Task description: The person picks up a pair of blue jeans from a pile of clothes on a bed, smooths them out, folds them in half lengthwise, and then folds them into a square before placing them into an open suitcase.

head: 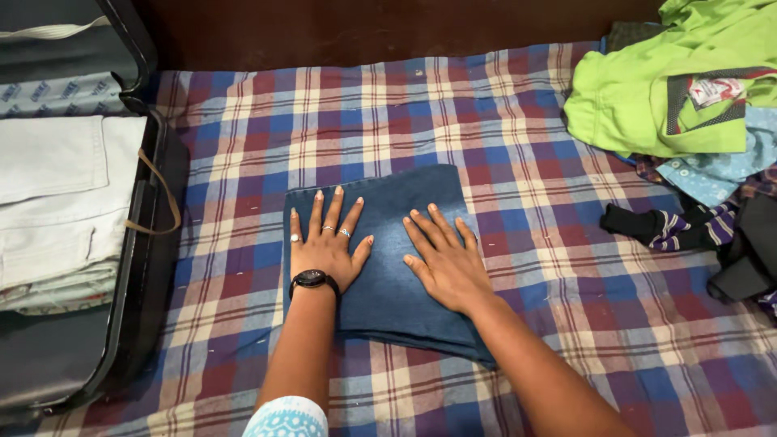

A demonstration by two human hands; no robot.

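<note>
A folded pair of blue jeans [388, 291] lies flat on a checked bedsheet [405, 105]. My left hand [325, 241] rests palm down on the left half of the jeans, fingers spread, with rings on its fingers and a black watch on the wrist. My right hand [443, 257] presses flat on the right half, fingers apart. Neither hand grips anything.
An open black suitcase [137, 324] stands at the left, holding folded white and pale clothes [57, 210]. A heap of clothes lies at the right: a lime green garment [639, 89], light blue cloth [712, 174] and dark striped items [680, 226]. A dark wooden headboard [364, 28] runs behind.
</note>
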